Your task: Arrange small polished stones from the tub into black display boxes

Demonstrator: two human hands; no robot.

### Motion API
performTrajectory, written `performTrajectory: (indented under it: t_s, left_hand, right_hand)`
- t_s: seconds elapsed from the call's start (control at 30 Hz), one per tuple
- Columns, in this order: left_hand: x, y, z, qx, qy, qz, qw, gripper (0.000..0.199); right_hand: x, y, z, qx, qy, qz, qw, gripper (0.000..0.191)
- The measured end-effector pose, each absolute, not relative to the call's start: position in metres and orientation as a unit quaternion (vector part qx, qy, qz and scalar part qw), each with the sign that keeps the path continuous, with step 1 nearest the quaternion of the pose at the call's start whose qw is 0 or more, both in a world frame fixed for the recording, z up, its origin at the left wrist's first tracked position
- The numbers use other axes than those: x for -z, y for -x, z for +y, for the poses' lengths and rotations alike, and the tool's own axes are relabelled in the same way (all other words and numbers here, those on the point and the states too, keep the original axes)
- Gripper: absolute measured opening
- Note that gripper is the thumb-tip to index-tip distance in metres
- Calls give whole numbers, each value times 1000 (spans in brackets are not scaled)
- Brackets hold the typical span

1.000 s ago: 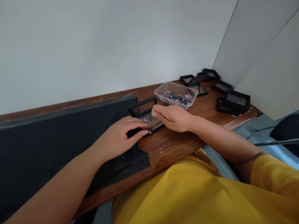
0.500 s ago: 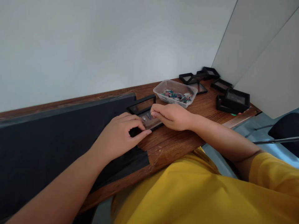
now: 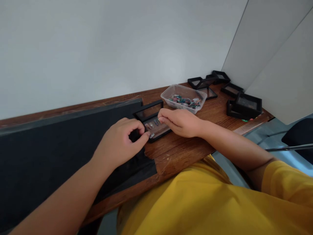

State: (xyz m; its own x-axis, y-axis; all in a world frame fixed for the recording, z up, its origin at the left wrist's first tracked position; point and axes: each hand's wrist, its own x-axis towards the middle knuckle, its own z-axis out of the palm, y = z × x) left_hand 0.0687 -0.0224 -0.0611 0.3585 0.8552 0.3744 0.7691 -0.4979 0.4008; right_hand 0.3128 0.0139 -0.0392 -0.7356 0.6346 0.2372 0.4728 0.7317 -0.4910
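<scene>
A hinged black frame case lies open on the table, its windowed lid tilted up behind it. Several small glossy nail tips rest in a row on its clear film, and another nail tip lies at the near left corner. At the case's left edge is my left hand, thumb and forefinger curled together beside that corner piece; whether anything is between them is hidden. My right hand is closed over the case's right part, fingertips bunched, and what it holds cannot be seen.
Behind my right hand stands a clear plastic tub of many coloured nail tips. More black frame cases lie at the table's right end. A dark mat covers the left side. A pale wall rises behind the wooden table.
My left hand has drawn back leftward, uncovering the case's left end and the nail tip at its near corner. My right hand has stayed almost still.
</scene>
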Motion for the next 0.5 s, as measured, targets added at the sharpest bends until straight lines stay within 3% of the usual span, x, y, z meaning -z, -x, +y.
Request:
performTrajectory:
  t_s: [0.1,0.5]
  left_hand:
    - [60,-64,-21,-272,-820,498,69,14]
    - [68,-65,-20,-280,-841,437,154,29]
  right_hand:
    - [39,-313,14,-207,303,-908,204,23]
    - [46,-312,17,-228,343,-882,228,19]
